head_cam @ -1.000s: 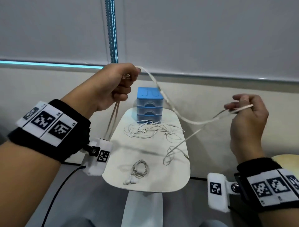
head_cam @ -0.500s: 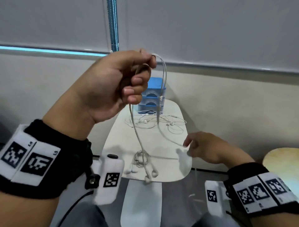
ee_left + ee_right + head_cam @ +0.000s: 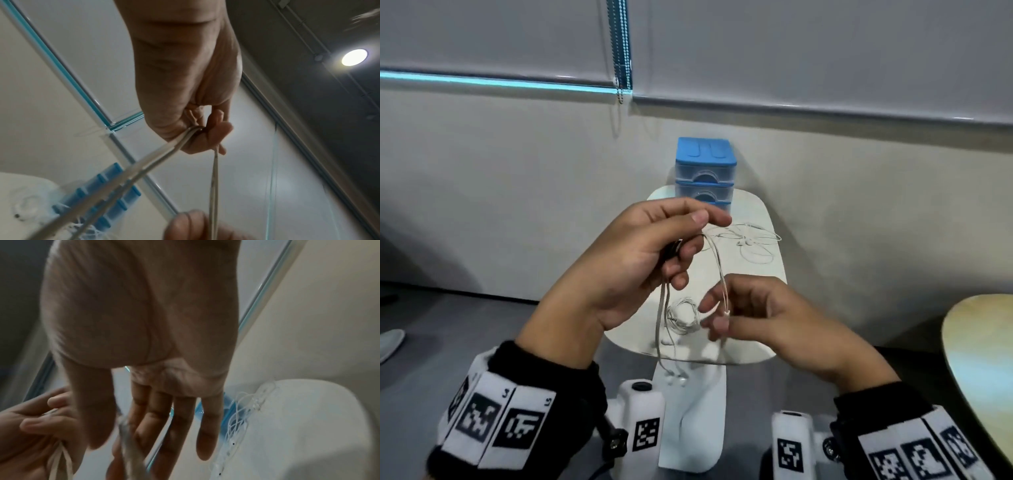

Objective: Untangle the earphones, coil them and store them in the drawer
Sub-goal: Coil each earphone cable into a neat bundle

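Note:
My left hand grips a beige earphone cable above the white table. Two strands hang from its palm down to the earbuds below the table's near edge. A third strand drops from my left fingertips to my right hand, whose fingers are straight and spread, the strand running between thumb and fingers. In the left wrist view the curled fingers clamp the cable. The blue three-drawer unit stands closed at the table's far end.
A tangled white earphone set lies in front of the drawers. A coiled white set lies near the front edge. A round wooden table sits at the right, with grey floor around.
The cable was stretched between both hands, then my right hand let go. My left hand has come down over the table, and my right hand has risen to the hanging strand.

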{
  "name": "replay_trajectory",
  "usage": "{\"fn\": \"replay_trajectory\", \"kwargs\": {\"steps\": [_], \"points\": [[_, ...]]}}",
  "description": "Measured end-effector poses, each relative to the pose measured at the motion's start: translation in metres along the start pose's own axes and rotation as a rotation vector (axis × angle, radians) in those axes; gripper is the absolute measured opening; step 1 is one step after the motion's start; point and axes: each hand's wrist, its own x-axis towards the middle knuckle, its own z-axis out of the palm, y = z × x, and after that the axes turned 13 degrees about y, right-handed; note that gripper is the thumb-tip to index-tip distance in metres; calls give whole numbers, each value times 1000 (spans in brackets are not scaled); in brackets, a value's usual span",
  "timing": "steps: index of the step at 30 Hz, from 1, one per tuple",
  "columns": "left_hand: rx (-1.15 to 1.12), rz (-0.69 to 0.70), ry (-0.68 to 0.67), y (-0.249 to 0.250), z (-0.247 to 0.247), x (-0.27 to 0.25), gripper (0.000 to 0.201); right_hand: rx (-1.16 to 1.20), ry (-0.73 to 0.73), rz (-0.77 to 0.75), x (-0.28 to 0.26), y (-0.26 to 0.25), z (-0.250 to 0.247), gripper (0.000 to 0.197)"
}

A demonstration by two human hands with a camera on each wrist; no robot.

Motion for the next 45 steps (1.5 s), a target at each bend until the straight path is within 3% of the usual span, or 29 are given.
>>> {"fn": "replay_trajectory", "kwargs": {"steps": [2, 6, 12, 18, 22, 27, 33, 37, 45], "points": [[12, -11, 36, -8, -6, -2, 23, -35, 131, -19, 4, 6, 2, 7], [103, -77, 66, -22, -19, -10, 27, -200, 286, -95, 8, 0, -8, 22], [248, -138, -96, -35, -18, -21, 32, -554, 338, -336, 8, -24, -16, 18], [258, -19, -128, -44, -3, -24, 19, -718, 255, -478, 11, -29, -11, 35], [261, -53, -148, -54, -2, -23, 25, -685, 429, -513, 17, -30, -23, 30], [183, -116, -226, -66, 1, -26, 27, -689, 589, -462, 21, -31, -34, 23], [125, -16, -165, -67, 14, -19, 31, -738, 475, -471, 23, -34, -21, 22], [53, 3, -179, -66, 13, -20, 33, -621, 618, -457, 23, -41, -24, 22], [-25, -120, -283, -74, -5, -31, 39, -510, 845, -351, 22, -30, -37, 28]]}}
